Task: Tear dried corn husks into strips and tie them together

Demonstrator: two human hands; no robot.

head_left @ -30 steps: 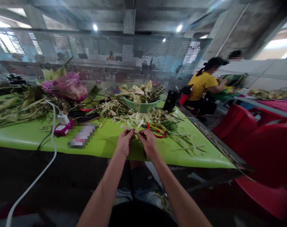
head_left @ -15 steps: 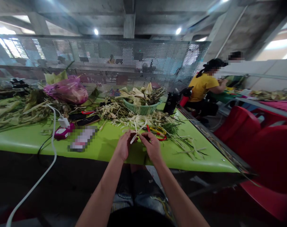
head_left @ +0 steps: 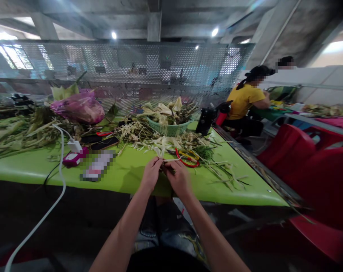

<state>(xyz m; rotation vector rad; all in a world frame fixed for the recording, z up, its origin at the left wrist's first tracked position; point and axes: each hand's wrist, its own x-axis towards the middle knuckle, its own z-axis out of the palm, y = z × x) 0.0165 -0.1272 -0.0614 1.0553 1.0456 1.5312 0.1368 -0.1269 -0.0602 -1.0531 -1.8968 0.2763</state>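
Both hands meet over the front of the green-covered table, fingertips close together. My left hand pinches pale strips of dried plant leaf that fan up above its fingers. My right hand is closed at the lower end of the same strips, and one strip runs out to the right over it. The fingers partly hide the point where the strips cross. Just beyond my right hand lie scissors with red handles, and a yellow-handled tool is beside them.
A green basket heaped with dried leaves stands behind the hands among loose plant scraps. To the left are a purple power socket, a phone and a pink plastic bag. A person in yellow sits at right near red chairs.
My hands have drawn closer together, with the fingers now closed round the strips' lower end. One strip that pointed down toward me no longer shows there; another now extends right.
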